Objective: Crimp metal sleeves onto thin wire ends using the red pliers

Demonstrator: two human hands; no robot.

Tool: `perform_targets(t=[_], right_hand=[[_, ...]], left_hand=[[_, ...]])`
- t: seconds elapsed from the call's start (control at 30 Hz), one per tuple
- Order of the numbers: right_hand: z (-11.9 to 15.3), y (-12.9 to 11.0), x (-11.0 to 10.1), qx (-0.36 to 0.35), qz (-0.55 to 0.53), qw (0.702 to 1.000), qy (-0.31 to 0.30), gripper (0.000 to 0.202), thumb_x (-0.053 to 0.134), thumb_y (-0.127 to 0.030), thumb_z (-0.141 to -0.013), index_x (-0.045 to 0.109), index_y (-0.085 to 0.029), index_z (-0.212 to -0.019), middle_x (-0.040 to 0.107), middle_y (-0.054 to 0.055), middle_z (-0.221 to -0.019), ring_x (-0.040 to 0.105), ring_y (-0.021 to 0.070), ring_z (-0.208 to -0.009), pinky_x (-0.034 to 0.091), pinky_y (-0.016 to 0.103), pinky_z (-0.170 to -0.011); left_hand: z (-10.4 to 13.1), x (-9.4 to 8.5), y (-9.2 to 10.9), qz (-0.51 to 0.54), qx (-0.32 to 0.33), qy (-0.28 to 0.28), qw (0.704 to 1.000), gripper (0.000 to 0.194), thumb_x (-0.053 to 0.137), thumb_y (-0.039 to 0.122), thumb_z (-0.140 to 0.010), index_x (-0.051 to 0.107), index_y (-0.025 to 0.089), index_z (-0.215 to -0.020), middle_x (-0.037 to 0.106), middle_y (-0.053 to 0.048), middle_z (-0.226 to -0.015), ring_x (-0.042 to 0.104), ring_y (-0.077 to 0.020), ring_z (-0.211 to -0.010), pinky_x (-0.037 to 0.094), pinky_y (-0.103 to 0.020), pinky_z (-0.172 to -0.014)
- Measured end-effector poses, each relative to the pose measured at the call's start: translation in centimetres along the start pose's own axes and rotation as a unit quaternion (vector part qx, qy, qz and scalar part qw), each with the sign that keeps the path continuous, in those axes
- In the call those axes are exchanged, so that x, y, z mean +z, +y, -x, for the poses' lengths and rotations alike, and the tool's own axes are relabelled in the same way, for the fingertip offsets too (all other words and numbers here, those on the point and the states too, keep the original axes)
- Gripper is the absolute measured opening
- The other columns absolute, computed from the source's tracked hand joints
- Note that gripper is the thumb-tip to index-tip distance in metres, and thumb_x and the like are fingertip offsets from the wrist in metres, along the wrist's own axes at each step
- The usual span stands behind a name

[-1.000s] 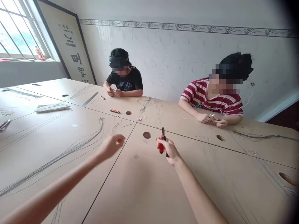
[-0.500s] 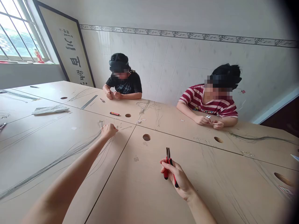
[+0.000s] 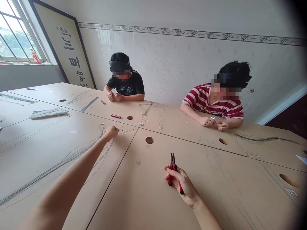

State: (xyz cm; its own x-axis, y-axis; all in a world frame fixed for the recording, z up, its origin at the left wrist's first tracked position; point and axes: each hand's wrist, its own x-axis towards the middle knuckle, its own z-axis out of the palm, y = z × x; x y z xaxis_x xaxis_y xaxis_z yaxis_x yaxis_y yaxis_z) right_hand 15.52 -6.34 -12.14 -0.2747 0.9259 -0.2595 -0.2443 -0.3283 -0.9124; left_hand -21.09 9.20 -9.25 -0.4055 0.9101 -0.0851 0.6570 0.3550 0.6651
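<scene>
Many thin wires (image 3: 48, 172) run in a loose bundle from the desk's (image 3: 134, 198) left side toward its far edge, their gathered ends just beside the left hand (image 3: 111, 132). That hand has reached forward over the last second, from hovering near the seam (image 3: 112, 177) to a scatter of small metal pieces (image 3: 121, 129). Its fingers are bunched; whether they have a piece between the tips I cannot tell. Right of the seam, the right hand (image 3: 184, 183) has drawn back toward the near edge, fingers wrapped around red-and-black pliers (image 3: 173, 165). Their jaws, which looked together a second ago, now stand slightly apart, pointing at the far edge. For the work, this seems to put one hand at the parts while the tool waits, well apart.

On the left, the forearm passes over wires, so a sideways sweep could drag them. Between the hands the desk offers room to bring them together, though a round hole (image 3: 149, 140) just right of the seam could swallow a dropped piece. Along the far edge lean a person in a black shirt (image 3: 129, 86) and, farther right, one in a striped shirt (image 3: 225, 107). The near edge is out of view.
</scene>
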Motion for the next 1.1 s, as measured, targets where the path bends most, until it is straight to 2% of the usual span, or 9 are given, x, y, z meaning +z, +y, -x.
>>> perform_targets(t=[0.13,0.3,0.53,0.67,0.77,0.9,0.97,1.1], right_hand=[[-0.3,0.4,-0.2,0.002,-0.018,1.0,-0.001,0.025,0.078,-0.039,-0.075,0.067,-0.017,-0.08,0.056,0.002,-0.083,0.046,0.0138,-0.073,0.04,0.029,-0.076],[-0.3,-0.1,0.0,0.01,-0.03,0.999,-0.01,0.025,0.079,-0.038,-0.074,0.065,-0.017,-0.076,0.056,0.002,-0.091,0.048,0.0127,-0.073,0.04,0.028,-0.076],[-0.5,-0.8,0.1,0.024,-0.046,0.999,-0.013,0.028,0.082,-0.038,-0.07,0.066,-0.017,-0.077,0.056,0.0,-0.08,0.052,0.0135,-0.072,0.039,0.027,-0.073],[-0.6,-0.7,0.2,0.023,-0.045,0.999,-0.015,0.027,0.082,-0.039,-0.071,0.067,-0.017,-0.078,0.057,0.0,-0.079,0.053,0.0136,-0.071,0.039,0.027,-0.072],[-0.6,-0.7,0.2,0.023,-0.044,0.999,-0.016,0.026,0.081,-0.038,-0.071,0.066,-0.017,-0.075,0.058,0.001,-0.082,0.053,0.0135,-0.071,0.038,0.027,-0.072],[-0.7,-1.1,0.7,0.018,-0.044,0.999,-0.021,0.023,0.08,-0.036,-0.073,0.069,-0.018,-0.079,0.059,0.001,-0.08,0.053,0.0138,-0.072,0.038,0.027,-0.071],[-0.7,-1.7,1.2,0.013,-0.05,0.998,-0.033,0.021,0.078,-0.035,-0.076,0.071,-0.018,-0.086,0.06,0.002,-0.081,0.054,0.0142,-0.074,0.039,0.026,-0.07],[-0.7,-3.5,3.3,0.004,-0.118,0.989,-0.092,0.026,0.071,-0.031,-0.082,0.071,-0.017,-0.105,0.066,0.007,-0.1,0.055,0.014,-0.078,0.043,0.028,-0.076]], left_hand=[[-0.6,-1.8,0.0,0.143,-0.064,-0.027,0.987,0.03,0.059,0.031,-0.093,0.059,0.015,-0.118,0.062,-0.009,-0.116,0.063,-0.0215,-0.097,0.056,-0.041,-0.081],[-0.5,-4.0,-0.2,0.313,-0.098,-0.048,0.943,0.025,0.059,0.029,-0.093,0.06,0.012,-0.112,0.064,-0.008,-0.104,0.065,-0.0165,-0.084,0.057,-0.033,-0.071],[0.0,-6.2,-0.4,0.457,-0.071,0.007,0.887,0.016,0.058,0.024,-0.094,0.06,0.012,-0.105,0.063,-0.002,-0.087,0.057,-0.0075,-0.059,0.049,-0.018,-0.048],[0.0,-6.2,-0.1,0.498,-0.056,0.048,0.864,0.014,0.058,0.023,-0.094,0.06,0.011,-0.102,0.061,0.0,-0.082,0.052,-0.005,-0.053,0.043,-0.015,-0.042],[0.4,-6.2,0.3,0.515,-0.053,0.051,0.854,0.012,0.057,0.022,-0.095,0.059,0.011,-0.099,0.059,0.002,-0.078,0.047,-0.0033,-0.048,0.037,-0.013,-0.038],[1.7,-7.2,1.4,0.523,-0.03,-0.003,0.852,0.006,0.056,0.013,-0.093,0.06,0.01,-0.093,0.06,0.002,-0.075,0.034,0.0008,-0.039,0.022,-0.01,-0.029],[2.8,-8.2,2.3,0.517,-0.014,-0.043,0.855,0.011,0.053,0.004,-0.089,0.063,0.009,-0.09,0.064,-0.001,-0.078,0.027,0.0024,-0.035,0.017,-0.009,-0.026],[6.2,-9.5,4.6,0.483,0.011,-0.118,0.867,0.02,0.052,0.003,-0.083,0.071,0.009,-0.088,0.07,-0.01,-0.093,0.023,0.0031,-0.035,0.016,-0.01,-0.025]])
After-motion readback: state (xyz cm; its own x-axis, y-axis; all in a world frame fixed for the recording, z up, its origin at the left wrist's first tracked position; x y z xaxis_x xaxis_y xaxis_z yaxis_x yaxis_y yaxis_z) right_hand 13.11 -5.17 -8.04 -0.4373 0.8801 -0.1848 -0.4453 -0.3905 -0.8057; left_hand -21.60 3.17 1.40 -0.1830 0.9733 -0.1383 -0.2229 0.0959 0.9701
